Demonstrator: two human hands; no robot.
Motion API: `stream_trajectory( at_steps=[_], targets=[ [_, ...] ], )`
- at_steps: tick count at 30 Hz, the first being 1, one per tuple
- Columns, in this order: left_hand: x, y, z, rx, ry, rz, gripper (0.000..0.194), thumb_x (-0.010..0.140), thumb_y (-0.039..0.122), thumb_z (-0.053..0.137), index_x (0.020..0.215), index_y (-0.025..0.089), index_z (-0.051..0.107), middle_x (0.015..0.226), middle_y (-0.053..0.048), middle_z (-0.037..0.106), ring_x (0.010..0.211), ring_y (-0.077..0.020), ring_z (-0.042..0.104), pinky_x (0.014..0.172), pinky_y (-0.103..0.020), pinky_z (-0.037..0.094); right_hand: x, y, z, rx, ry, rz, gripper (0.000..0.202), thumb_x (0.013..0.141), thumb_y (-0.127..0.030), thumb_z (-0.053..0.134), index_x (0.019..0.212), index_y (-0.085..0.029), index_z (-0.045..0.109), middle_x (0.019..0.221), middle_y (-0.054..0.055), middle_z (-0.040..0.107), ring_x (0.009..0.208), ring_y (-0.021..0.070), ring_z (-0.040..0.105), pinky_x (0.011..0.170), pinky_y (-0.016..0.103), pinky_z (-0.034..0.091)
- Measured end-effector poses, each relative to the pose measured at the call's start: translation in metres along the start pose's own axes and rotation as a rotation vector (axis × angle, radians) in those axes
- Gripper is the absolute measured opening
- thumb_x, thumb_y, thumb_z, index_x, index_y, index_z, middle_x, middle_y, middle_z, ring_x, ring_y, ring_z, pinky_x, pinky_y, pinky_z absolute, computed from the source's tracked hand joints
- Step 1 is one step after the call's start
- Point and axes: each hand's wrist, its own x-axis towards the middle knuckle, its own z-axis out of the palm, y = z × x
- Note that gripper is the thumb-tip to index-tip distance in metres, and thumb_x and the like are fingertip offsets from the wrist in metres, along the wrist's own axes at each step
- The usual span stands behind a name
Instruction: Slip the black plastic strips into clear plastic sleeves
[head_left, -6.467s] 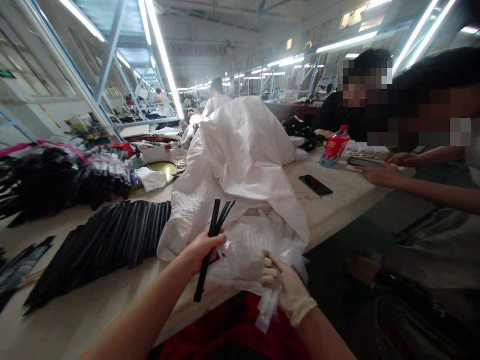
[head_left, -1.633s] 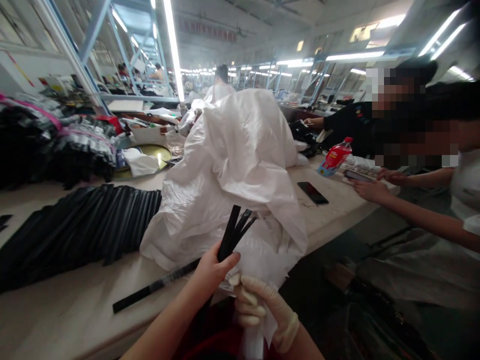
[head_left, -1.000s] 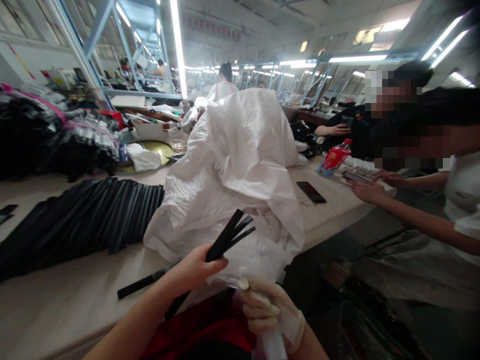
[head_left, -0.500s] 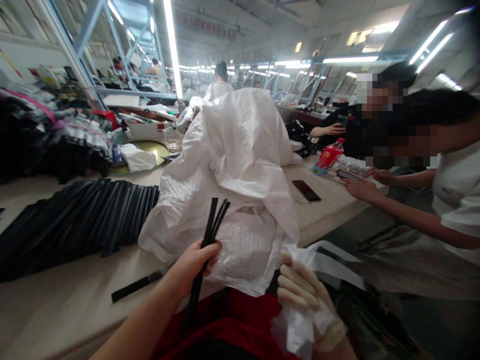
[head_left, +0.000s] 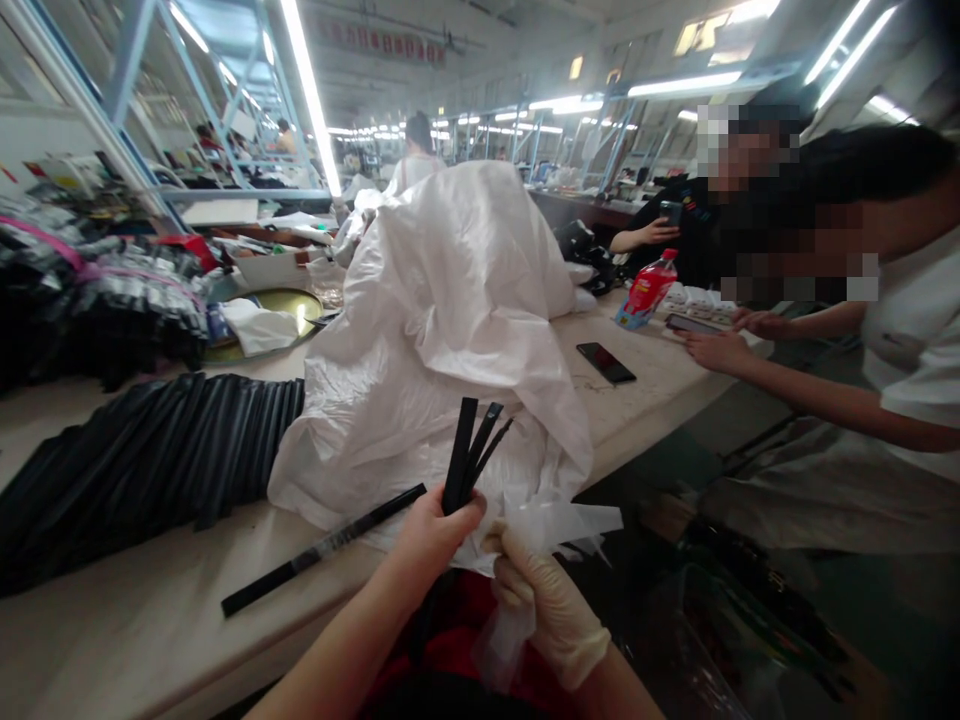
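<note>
Head view: the gloved right hand (head_left: pixel 547 597), clutching crinkled translucent plastic (head_left: pixel 589 520), had swung inward, to four o'clock of the left hand (head_left: pixel 440 525), which gripped flat black strips (head_left: pixel 460 455) fanned toward one o'clock.

Single head-worn view, forward and down, close over the table (head_left: pixel 165 600).

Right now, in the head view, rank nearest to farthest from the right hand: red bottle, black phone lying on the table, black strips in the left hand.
1. Black strips: in the left hand, just left.
2. Black phone: on the table, farther forward, rightward.
3. Red bottle: on the table, beyond the phone.
</note>
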Motion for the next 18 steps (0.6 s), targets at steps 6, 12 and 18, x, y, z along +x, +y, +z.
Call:
stream_trajectory(
  at_steps=[6, 12, 18],
  targets=[
    [0.004, -0.013, 0.008, 0.035, -0.011, 0.050, 0.015, 0.062, 0.031, 0.059, 0.065, 0.017, 0.056, 0.055, 0.005, 0.047, 0.051, -0.0098, 0.042, 0.050, -0.021, 0.034, 0.011, 0.006, -0.002, -0.019, 0.149, -0.154, 0.041, 0.053, -0.025, 0.084, 0.088, -0.017, 0.064, 0.078, 0.001, 0.066, 0.069, 0.0129, 0.058, 0.057, 0.021, 0.046],
    [0.002, -0.010, 0.000, 0.123, -0.064, 0.043, 0.015, 0.063, 0.031, 0.058, 0.062, 0.018, 0.051, 0.051, 0.007, 0.041, 0.049, -0.0092, 0.037, 0.048, -0.022, 0.030, 0.003, -0.003, 0.006, -0.108, 0.121, -0.055, 0.032, 0.053, -0.032, 0.083, 0.067, -0.015, 0.059, 0.043, -0.009, 0.044, 0.038, 0.0034, 0.033, 0.037, 0.017, 0.026],
    [0.006, -0.010, -0.006, 0.135, -0.119, 0.085, 0.019, 0.067, 0.034, 0.058, 0.072, 0.016, 0.055, 0.054, 0.007, 0.045, 0.049, -0.0090, 0.039, 0.048, -0.021, 0.031, 0.004, -0.014, 0.009, -0.176, -0.019, 0.006, 0.036, 0.051, -0.038, 0.084, 0.055, -0.014, 0.057, 0.043, -0.004, 0.048, 0.039, 0.0043, 0.036, 0.036, 0.018, 0.025]
  ],
)
